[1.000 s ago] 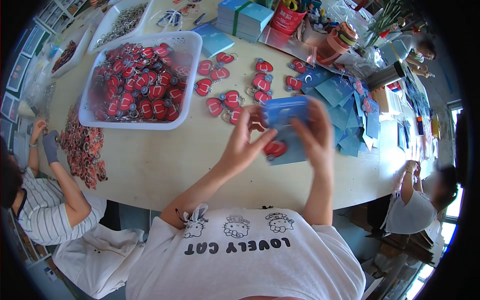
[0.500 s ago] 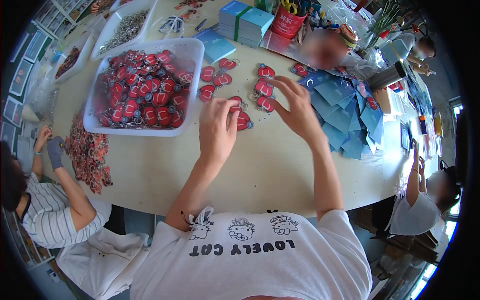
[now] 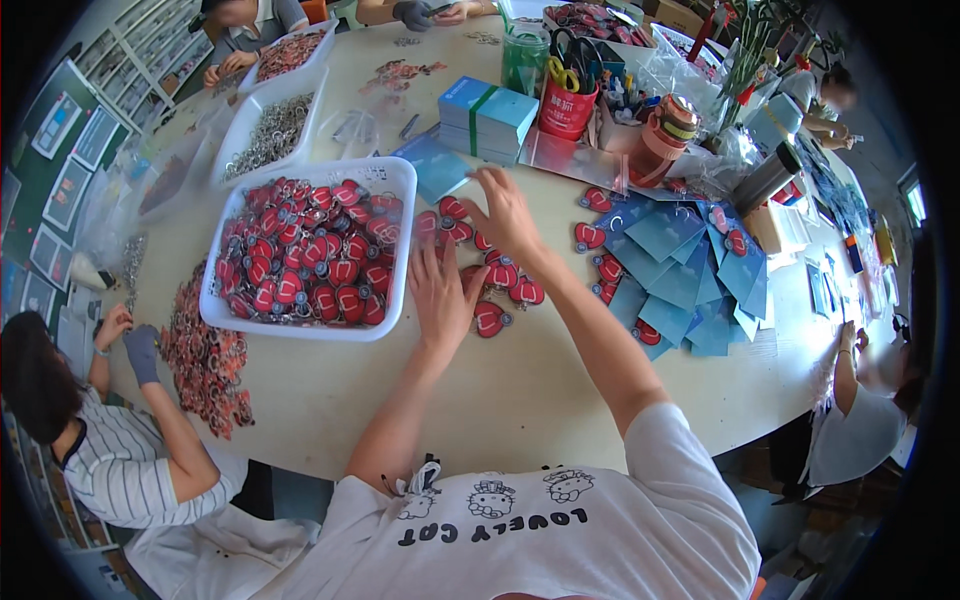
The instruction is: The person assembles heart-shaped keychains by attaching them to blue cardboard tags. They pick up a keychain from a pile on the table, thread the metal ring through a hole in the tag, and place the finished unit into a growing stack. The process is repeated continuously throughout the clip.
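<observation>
My left hand point(image 3: 440, 295) lies with fingers spread over red heart-shaped keychains point(image 3: 490, 319) just right of a white plastic bin point(image 3: 305, 328). The bin holds many more of these keychains point(image 3: 300, 250) with metal rings. Farther out, my right hand point(image 3: 508, 218) is reaching across to the left, fingers apart. Its fingertips are beside a flat blue card point(image 3: 432, 168), and whether they touch it I cannot tell. Several keychains lie under and between both hands, partly hidden. Nothing shows in either hand.
Behind the card stands a banded stack of blue cards point(image 3: 488, 118). A red cup of scissors point(image 3: 567, 108) and a reddish bottle point(image 3: 660, 145) stand at the back. Blue cards are spread point(image 3: 690, 270) at right. Tray of metal rings point(image 3: 272, 135), orange-red trinket heap point(image 3: 205, 360) and co-workers are around.
My right hand has moved left and away, from the keychains to the blue card's edge. My left hand has flattened over keychains by the bin. The view now takes in more of the far table.
</observation>
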`<state>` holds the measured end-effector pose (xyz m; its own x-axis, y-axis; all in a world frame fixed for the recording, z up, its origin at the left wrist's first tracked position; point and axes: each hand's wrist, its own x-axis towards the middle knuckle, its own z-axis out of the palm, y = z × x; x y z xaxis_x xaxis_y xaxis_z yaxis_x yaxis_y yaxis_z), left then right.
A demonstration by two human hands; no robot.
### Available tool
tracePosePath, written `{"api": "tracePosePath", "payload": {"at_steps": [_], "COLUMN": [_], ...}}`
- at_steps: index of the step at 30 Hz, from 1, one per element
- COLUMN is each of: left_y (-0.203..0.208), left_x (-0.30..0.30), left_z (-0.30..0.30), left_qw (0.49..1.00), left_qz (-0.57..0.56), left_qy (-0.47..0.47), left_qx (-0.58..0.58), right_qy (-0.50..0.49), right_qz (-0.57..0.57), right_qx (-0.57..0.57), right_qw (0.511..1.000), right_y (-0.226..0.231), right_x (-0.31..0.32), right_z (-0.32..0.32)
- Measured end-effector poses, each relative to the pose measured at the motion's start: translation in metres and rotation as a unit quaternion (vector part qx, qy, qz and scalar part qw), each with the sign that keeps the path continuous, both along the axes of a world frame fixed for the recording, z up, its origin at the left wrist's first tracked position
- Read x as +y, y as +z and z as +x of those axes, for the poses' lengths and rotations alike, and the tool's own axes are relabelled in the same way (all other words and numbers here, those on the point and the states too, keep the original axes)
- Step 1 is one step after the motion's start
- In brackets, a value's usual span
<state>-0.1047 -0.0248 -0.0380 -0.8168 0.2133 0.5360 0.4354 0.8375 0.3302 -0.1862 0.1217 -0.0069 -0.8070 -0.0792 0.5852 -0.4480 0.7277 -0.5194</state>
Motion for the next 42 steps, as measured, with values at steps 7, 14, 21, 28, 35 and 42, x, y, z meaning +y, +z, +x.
{"api": "tracePosePath", "payload": {"at_steps": [7,14,21,28,35,42], "left_y": [-0.008,-0.012,-0.004,0.02,0.029,0.029], "left_x": [0.005,-0.003,0.007,0.009,0.022,0.003], "left_z": [0.0,0.001,-0.008,0.018,0.109,0.128], "left_qw": [1.0,1.0,0.98,0.922,0.739,0.756], "left_qz": [-0.001,0.005,0.193,0.347,0.481,0.369], "left_qy": [-0.004,0.015,-0.039,-0.126,-0.257,-0.283], "left_qx": [-0.013,-0.017,-0.028,-0.116,-0.395,-0.461], "right_qy": [-0.148,-0.194,-0.052,-0.05,-0.096,-0.024], "right_qz": [0.218,0.186,0.186,0.176,0.062,0.154], "right_qx": [-0.287,-0.435,-0.434,-0.314,-0.286,-0.227], "right_qw": [0.921,0.86,0.88,0.931,0.951,0.961], "right_y": [0.012,0.015,0.005,0.072,0.041,0.087], "right_x": [-0.052,-0.081,-0.027,0.033,0.029,0.06], "right_z": [-0.088,-0.109,-0.14,0.034,0.279,0.262]}}
